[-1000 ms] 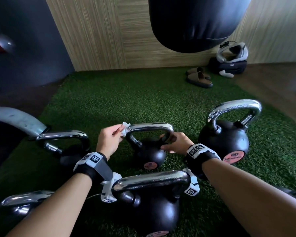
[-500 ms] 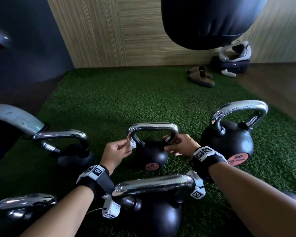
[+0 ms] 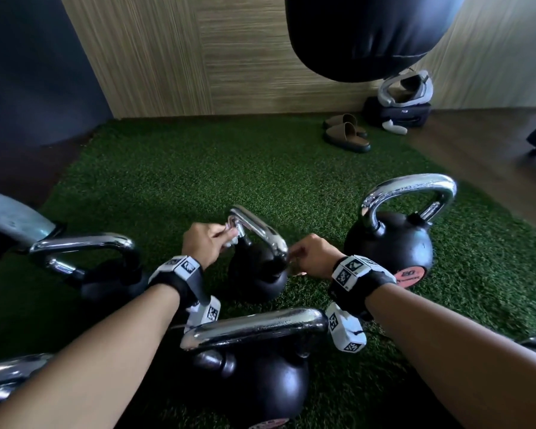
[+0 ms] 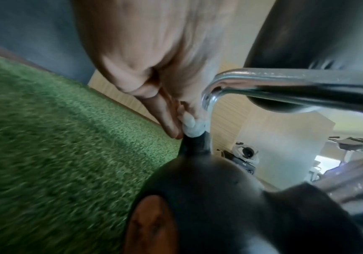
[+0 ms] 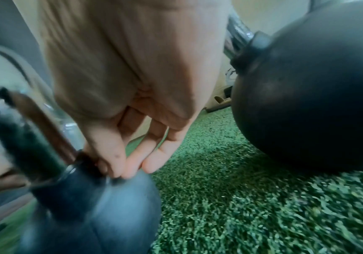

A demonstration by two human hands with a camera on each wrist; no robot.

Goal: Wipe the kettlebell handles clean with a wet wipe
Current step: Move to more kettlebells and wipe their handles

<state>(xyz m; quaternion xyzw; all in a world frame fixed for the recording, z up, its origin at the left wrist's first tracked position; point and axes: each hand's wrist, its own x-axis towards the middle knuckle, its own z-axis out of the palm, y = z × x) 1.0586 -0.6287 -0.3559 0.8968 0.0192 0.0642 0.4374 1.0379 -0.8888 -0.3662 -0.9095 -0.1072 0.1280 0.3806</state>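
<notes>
The left hand [image 3: 206, 247] pinches a white wipe [image 3: 232, 235] against the left leg of the small kettlebell's [image 3: 257, 274] chrome handle [image 3: 262, 232]. In the left wrist view the wipe [image 4: 192, 128] sits low on that leg, just above the black collar where it meets the ball. The handle's top bar runs from that left corner back toward the person and to the right, so the kettlebell stands turned at an angle between the two hands. The bare length of the bar lies to the right of the wipe, and that is the way the wipe would likely have to travel.

The right hand [image 3: 311, 257] is at the handle's other foot; in the right wrist view its fingertips [image 5: 130, 169] are bunched and press at the base of that leg, seemingly steadying or turning the kettlebell. Whether they truly pinch the metal I cannot tell.

The kettlebell rests on the green turf [image 3: 198, 168], with other kettlebells near on every side.
</notes>
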